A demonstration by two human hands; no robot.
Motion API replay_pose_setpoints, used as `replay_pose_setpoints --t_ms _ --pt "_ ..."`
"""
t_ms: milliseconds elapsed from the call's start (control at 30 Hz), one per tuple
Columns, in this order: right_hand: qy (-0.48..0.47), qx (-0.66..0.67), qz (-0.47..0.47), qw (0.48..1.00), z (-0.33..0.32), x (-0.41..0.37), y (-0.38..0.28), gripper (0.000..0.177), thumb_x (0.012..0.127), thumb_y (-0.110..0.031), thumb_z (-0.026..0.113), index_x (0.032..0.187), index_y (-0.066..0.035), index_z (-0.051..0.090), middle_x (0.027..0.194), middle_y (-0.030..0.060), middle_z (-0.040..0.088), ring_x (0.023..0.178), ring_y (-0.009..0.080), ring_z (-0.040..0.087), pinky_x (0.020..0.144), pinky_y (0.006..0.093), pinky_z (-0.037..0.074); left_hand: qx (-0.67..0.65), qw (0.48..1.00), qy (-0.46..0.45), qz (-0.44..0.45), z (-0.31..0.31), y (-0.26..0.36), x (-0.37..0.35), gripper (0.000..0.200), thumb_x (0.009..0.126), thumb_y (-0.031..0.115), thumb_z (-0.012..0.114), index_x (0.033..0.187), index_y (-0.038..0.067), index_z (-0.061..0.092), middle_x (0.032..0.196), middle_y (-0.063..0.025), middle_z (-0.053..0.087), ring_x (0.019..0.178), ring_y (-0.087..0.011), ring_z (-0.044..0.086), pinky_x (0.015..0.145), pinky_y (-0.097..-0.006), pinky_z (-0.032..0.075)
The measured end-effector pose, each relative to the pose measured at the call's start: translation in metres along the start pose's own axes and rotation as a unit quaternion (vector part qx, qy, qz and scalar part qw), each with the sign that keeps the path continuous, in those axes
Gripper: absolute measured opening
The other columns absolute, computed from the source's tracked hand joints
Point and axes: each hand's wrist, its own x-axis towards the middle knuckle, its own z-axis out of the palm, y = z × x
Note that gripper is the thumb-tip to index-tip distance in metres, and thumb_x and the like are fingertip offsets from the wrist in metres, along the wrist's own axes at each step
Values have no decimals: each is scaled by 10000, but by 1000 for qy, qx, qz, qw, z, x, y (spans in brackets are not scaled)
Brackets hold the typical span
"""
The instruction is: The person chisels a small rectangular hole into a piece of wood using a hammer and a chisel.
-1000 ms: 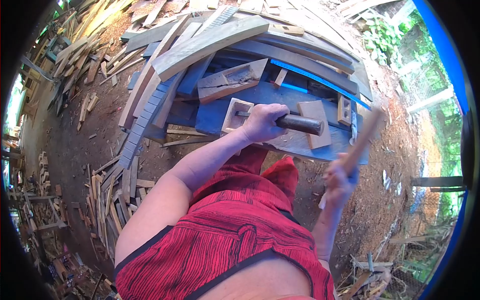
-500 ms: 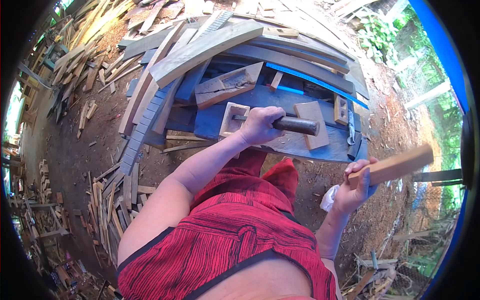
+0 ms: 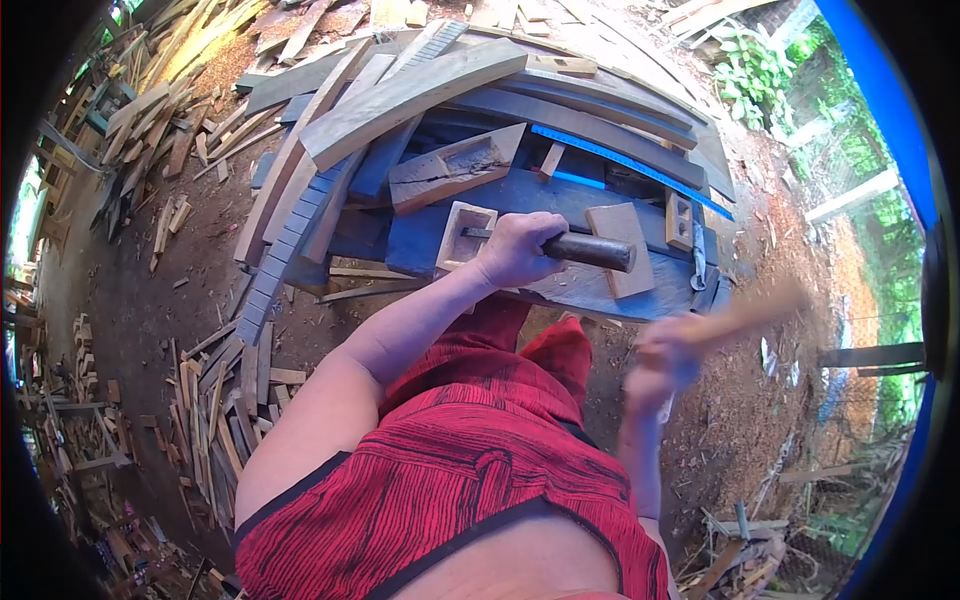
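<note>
Chisel [image 3: 600,252] in left hand [image 3: 520,249], fingers closed round it, long axis crosswise: blade leftward at hollowed block [image 3: 449,245] on counter [image 3: 665,275], handle butt rightward, toward right hand [image 3: 662,362], blurred fingers gripping wooden club [image 3: 752,314].

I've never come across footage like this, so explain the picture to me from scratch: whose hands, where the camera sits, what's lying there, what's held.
There is no machine: these are a person's own bare hands. The camera is worn on the head, looking forward and down, so the red and black clothing is the wearer's. The left hand grips a chisel-like tool, its blade pointing into a hollow in a small wooden block. The right hand, blurred, holds a length of wood. On and around the bench lie a flat wooden piece, a larger hollowed block, a long blue strip and long timbers.
</note>
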Motion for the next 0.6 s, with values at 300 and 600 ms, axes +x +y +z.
replay_pose_setpoints --t_ms 300,600 --pt "41 -9 -26 999 -4 13 -36 321 793 -37 681 1074 -35 525 759 13 555 589 98 513 502 225 396 -20 999 -6 -33 -6 -2 1 302 631 161 775 852 78 587 783 -124 603 752 -337 625 643 -399 495" --pt "-59 -142 112 982 6 -1 -8 320 778 -80 733 1035 -57 545 695 -9 531 531 72 473 472 201 369 -56 997 24 -55 -15 -2 -3 331 598 50 793 847 34 576 725 -115 567 628 -267 568 585 -328 456"
